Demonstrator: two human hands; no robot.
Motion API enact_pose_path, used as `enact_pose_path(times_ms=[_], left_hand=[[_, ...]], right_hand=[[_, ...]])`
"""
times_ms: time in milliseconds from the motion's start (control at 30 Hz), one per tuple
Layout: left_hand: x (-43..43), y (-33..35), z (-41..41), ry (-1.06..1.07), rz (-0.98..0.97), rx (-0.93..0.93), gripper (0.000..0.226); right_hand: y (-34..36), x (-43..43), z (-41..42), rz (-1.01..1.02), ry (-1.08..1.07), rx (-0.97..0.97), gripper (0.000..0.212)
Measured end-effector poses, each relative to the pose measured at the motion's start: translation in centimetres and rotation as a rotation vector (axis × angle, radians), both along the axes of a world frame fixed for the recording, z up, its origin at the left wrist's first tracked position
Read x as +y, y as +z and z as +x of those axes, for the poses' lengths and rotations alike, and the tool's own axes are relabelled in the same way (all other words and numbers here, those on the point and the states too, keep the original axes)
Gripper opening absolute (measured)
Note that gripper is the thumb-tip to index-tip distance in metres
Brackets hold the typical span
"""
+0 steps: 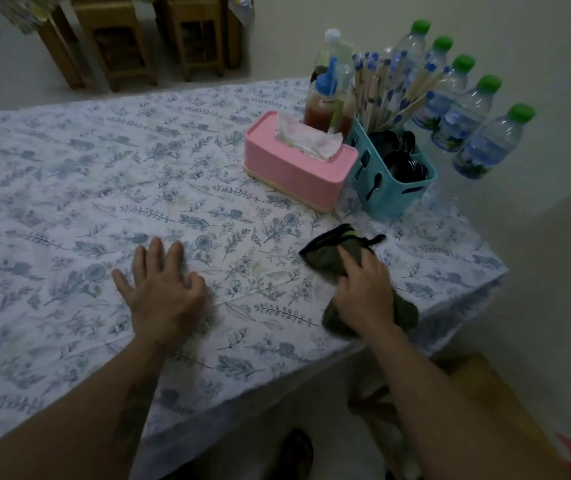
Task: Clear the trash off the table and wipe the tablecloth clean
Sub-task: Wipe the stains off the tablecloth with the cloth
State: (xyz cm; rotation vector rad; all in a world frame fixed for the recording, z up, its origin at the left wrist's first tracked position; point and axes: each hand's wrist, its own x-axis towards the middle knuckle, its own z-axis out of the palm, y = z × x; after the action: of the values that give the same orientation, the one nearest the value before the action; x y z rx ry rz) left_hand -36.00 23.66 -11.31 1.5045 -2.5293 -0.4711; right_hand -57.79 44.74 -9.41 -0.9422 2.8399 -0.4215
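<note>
The tablecloth [110, 188], white with a blue leaf and flower print, covers the worktop and hangs over its near edge and right corner. The left hand [162, 292] lies palm down on it near the front edge, fingers spread and flat against the fabric, holding nothing. The right hand [363, 292] is to its right, well apart, pressing down on a dark olive cloth [339, 251] with fingers curled over it; the cloth is bunched, with one part sticking out ahead of the fingers and another behind the wrist, close to the worktop's right edge. The cloth and the right hand are slightly blurred.

Beyond the cloth stands a pink tissue box [297, 168] with a crumpled white tissue poking up from its slot. Just beside it on the right is a teal cutlery caddy [388, 181] holding dark spoons in front and chopsticks with blue-patterned wrappers behind. Sauce squeeze bottles [322, 98] stand behind the tissue box. Along the wall at the far right, a row of water bottles [488, 143] with green caps lines the worktop's edge.

Farther back, on the floor past the worktop, are wooden stools [114, 39]. Below the near edge, a brown stool [478, 386] shows under the right forearm.
</note>
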Motion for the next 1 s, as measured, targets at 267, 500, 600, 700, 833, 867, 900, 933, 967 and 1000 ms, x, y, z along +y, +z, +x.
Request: enact_pose_path(times_ms=[267,500,600,700,833,867,900,933,967,1000], left_hand=[[0.0,-0.4,0.0,0.033,-0.04,-0.014,0.068],[0.0,-0.2,0.0,0.039,-0.052,0.007,0.066],[-0.1,-0.3,0.0,0.042,-0.052,0.01,0.067],[-0.2,-0.4,0.1,0.043,-0.057,-0.008,0.068],[-0.3,-0.4,0.3,0.037,-0.045,-0.001,0.069],[-0.3,-0.3,0.5,0.031,-0.035,-0.002,0.07],[-0.3,-0.2,0.6,0.023,-0.021,-0.002,0.072],[-0.4,0.1,0.8,0.009,-0.002,0.005,0.073],[-0.5,0.4,1.1,-0.011,0.026,0.023,0.074],[-0.6,0.8,1.4,-0.035,0.066,0.053,0.073]], right_hand=[[1.0,-0.5,1.8,-0.046,0.035,-0.1,0.056],[0.2,-6.4,5.7,-0.071,0.499,-0.171,0.055],[-0.1,-6.1,2.5,-0.058,0.401,-0.114,0.056],[-0.1,-4.2,-0.5,-0.049,0.15,-0.039,0.056],[0.5,-2.0,-1.9,-0.029,0.018,-0.059,0.055],[0.7,-1.9,-1.6,-0.014,0.019,-0.066,0.055],[0.9,-2.1,-1.0,0.0,0.021,-0.072,0.054],[1.2,-2.3,-0.2,0.011,0.027,-0.082,0.054],[1.4,-2.5,0.8,0.018,0.045,-0.098,0.053],[1.6,-2.7,2.0,0.021,0.077,-0.116,0.053]])
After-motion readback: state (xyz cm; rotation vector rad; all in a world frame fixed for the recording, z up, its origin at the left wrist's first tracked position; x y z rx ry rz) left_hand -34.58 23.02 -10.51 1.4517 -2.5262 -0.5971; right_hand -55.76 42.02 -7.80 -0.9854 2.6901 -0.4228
